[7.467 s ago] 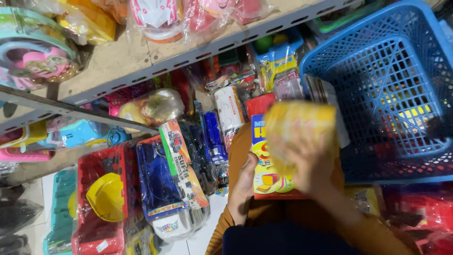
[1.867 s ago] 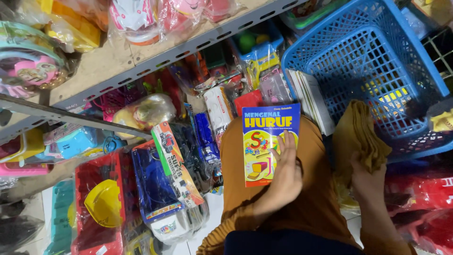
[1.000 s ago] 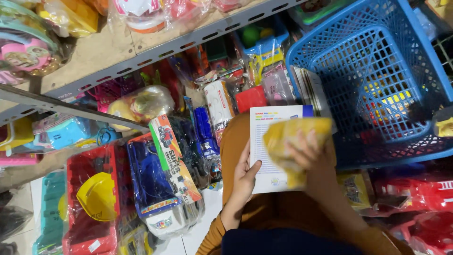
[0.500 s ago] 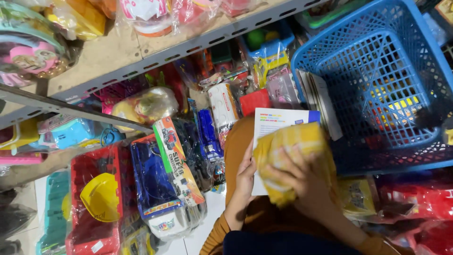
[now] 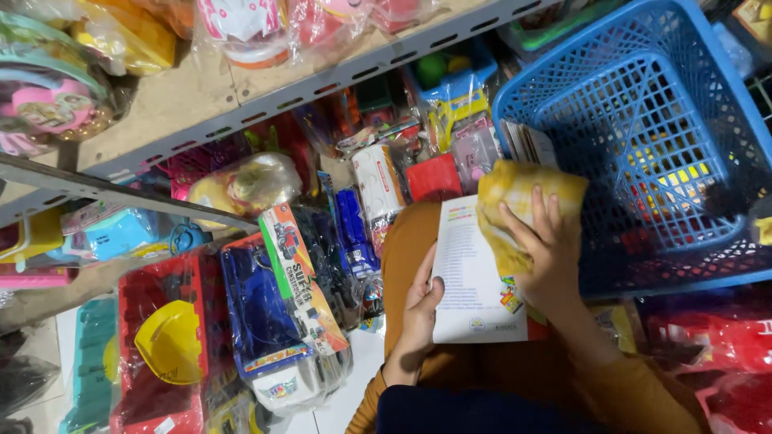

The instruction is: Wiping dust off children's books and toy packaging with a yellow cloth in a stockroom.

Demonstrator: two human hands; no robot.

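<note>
A thin book (image 5: 470,273) lies on my lap with its white back cover facing up. My left hand (image 5: 420,309) holds its left edge, thumb on the cover. My right hand (image 5: 543,245) presses a yellow checked cloth (image 5: 515,197) against the book's upper right corner, fingers spread over the cloth. My legs are covered by brown fabric (image 5: 402,241).
A blue plastic basket (image 5: 643,128) stands on its side at the right, with a stack of thin books (image 5: 527,145) against its rim. Wrapped toys crowd the left and the floor: a red set with a yellow helmet (image 5: 169,341), a blue toy pack (image 5: 269,309). A metal shelf (image 5: 241,112) runs above.
The book was turned from its blue front cover to its white back. My right hand has slid the cloth from the middle of the cover up to its upper right corner.
</note>
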